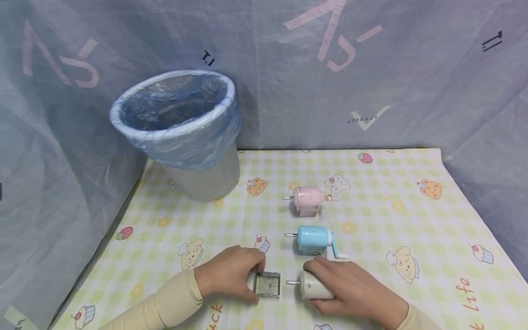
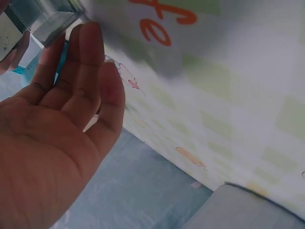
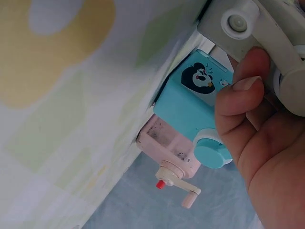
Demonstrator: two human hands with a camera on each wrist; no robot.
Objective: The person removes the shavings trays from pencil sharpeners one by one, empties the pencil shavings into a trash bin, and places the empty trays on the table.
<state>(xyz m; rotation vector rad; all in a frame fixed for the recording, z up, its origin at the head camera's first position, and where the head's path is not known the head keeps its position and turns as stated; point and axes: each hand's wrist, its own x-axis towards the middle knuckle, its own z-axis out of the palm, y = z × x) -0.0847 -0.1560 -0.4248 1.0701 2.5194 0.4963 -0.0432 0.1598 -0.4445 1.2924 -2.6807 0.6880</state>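
My left hand (image 1: 231, 272) pinches a clear shavings drawer (image 1: 270, 285) between thumb and fingers, low over the table. In the left wrist view, the fingertips meet the drawer (image 2: 55, 26) at the top left corner. A gap separates the drawer from a cream crank pencil sharpener (image 1: 315, 286), which my right hand (image 1: 350, 286) grips around its body. The right wrist view shows its crank handle (image 3: 240, 21) close up. Just behind stands a blue pencil sharpener (image 1: 314, 239), and farther back a pink one (image 1: 307, 200). Metal-tipped pencils (image 1: 290, 235) stick out of the sharpeners' left ends.
A bin (image 1: 206, 181) lined with a blue plastic bag (image 1: 177, 133) stands at the back left of the table. Checked cloth with cartoon prints (image 1: 396, 220) covers the tabletop. Grey-blue fabric (image 1: 288, 105) hangs behind and at both sides.
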